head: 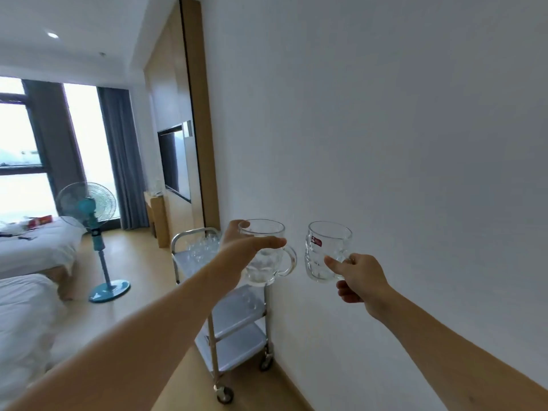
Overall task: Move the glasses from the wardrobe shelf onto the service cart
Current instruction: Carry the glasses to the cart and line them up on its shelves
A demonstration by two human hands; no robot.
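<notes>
My left hand (241, 250) grips a clear glass mug (267, 256) around its body, with the handle pointing right. My right hand (360, 277) holds a second clear glass mug (323, 250) by its handle; this mug carries a small red label. Both mugs are upright and held out in the air in front of the white wall. Below and behind the left mug stands the metal service cart (234, 318) with three white shelves. Several clear glasses (204, 247) stand on its top shelf. The wardrobe shelf is out of view.
The cart stands on wheels against the white wall (400, 143) on a wooden floor. A blue pedestal fan (95, 229) stands to the left, beside two white beds (32, 292). A wall television (175, 161) and a wooden desk lie beyond the cart.
</notes>
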